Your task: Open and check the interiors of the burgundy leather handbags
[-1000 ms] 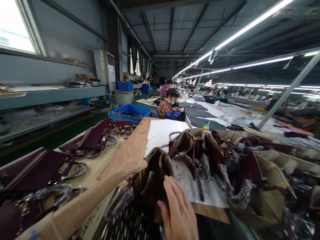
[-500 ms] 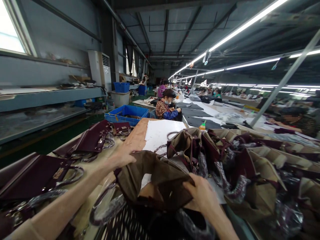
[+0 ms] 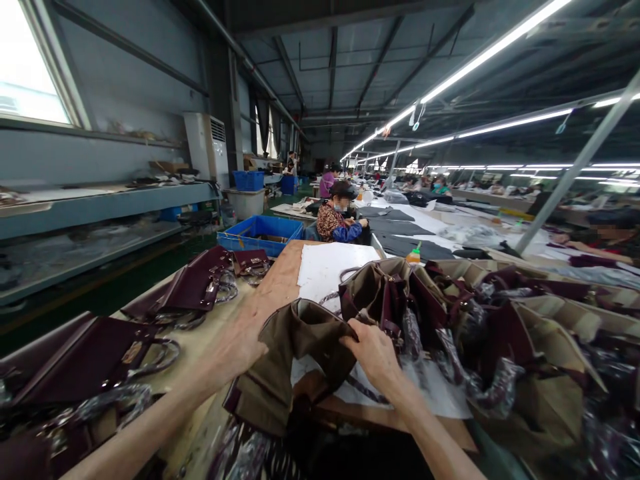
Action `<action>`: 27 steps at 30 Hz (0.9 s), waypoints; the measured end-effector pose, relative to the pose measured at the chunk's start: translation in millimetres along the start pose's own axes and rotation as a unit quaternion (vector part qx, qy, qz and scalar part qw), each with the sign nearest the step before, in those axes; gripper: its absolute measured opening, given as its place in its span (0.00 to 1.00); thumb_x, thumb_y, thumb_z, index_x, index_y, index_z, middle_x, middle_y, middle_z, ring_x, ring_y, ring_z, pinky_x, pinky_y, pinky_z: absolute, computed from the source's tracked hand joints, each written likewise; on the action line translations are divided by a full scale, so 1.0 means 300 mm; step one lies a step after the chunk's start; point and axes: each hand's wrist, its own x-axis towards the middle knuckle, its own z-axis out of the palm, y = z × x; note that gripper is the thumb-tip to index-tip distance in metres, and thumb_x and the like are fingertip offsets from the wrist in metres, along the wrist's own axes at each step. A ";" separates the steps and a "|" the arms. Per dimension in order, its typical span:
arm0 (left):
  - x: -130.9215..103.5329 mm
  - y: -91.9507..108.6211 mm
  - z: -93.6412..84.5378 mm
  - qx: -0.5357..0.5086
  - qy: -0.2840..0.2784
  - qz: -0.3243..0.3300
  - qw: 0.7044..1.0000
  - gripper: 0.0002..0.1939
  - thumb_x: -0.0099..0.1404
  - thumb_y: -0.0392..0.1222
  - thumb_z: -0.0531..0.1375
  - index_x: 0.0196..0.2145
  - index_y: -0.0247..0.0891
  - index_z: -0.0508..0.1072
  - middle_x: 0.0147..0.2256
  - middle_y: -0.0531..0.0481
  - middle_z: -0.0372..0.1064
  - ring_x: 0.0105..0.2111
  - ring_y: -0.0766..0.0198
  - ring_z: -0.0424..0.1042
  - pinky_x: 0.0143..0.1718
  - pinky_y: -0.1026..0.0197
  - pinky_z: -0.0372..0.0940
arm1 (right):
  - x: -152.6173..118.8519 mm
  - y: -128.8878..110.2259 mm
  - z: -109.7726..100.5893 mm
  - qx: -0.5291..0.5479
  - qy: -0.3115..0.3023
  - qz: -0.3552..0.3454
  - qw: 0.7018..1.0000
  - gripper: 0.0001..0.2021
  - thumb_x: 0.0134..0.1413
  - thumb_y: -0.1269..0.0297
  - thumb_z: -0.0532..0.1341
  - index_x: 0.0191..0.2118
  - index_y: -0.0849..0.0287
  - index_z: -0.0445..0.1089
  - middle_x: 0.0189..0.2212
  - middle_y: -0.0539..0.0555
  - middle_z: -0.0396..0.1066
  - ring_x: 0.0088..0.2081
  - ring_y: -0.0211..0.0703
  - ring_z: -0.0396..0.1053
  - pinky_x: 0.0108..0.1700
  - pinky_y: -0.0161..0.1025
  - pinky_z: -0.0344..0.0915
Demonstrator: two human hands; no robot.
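Note:
An olive-brown fabric bag lining [image 3: 280, 373] hangs between my hands over the near edge of the table, its mouth spread. My left hand [image 3: 240, 350] grips its left rim, with the fingertips hidden behind the cloth. On the right rim my right hand [image 3: 367, 347] pinches the cloth between thumb and fingers. Below the lining, dark parts of the bag and plastic-wrapped handles [image 3: 235, 450] show at the bottom. A sheet of white paper [image 3: 335, 263] lies on the wooden board beyond the bag.
Burgundy handbags [image 3: 75, 360] lie along the left. Open bags with beige linings [image 3: 540, 393] crowd the right. A blue crate [image 3: 260, 233] stands ahead, left of a seated person [image 3: 333, 217]. A small glue bottle [image 3: 414, 255] is farther back, and a metal post [image 3: 580, 163] slants up at right.
My right hand has moved up and left, and the bag's mouth is narrower and tilted. The wrapped handles beneath it have shifted lower, and more board and paper show at right.

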 end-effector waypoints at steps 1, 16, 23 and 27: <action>0.001 0.011 0.006 0.033 0.003 0.004 0.999 0.31 0.48 0.32 0.56 0.52 0.38 0.60 0.51 0.41 0.62 0.50 0.49 0.62 0.48 0.50 0.57 | -0.003 0.001 0.002 0.002 0.001 0.002 1.000 0.06 0.50 0.59 0.57 0.32 0.54 0.67 0.28 0.51 0.71 0.32 0.43 0.68 0.30 0.35 0.50; 0.140 0.217 0.096 0.093 -0.145 0.180 0.968 0.11 0.55 0.33 0.51 0.24 0.35 0.72 0.22 0.47 0.70 0.24 0.59 0.68 0.26 0.62 0.58 | 0.031 0.039 0.009 0.182 -0.011 -0.010 0.983 0.04 0.45 0.65 0.56 0.25 0.57 0.65 0.23 0.47 0.66 0.29 0.38 0.63 0.29 0.32 0.52; 0.130 0.199 0.109 0.131 -0.170 0.242 0.946 0.11 0.58 0.34 0.51 0.26 0.37 0.74 0.25 0.49 0.71 0.27 0.63 0.68 0.28 0.65 0.58 | 0.055 0.040 0.021 0.188 -0.012 -0.012 0.982 0.02 0.46 0.67 0.56 0.26 0.57 0.63 0.24 0.48 0.66 0.29 0.37 0.62 0.31 0.32 0.52; 0.126 0.212 0.102 0.178 -0.134 0.309 0.924 0.10 0.60 0.38 0.53 0.26 0.36 0.73 0.38 0.46 0.68 0.32 0.61 0.68 0.30 0.63 0.60 | 0.057 0.042 0.025 0.176 -0.017 -0.015 0.984 0.02 0.46 0.65 0.57 0.27 0.57 0.63 0.25 0.48 0.67 0.30 0.38 0.63 0.31 0.32 0.51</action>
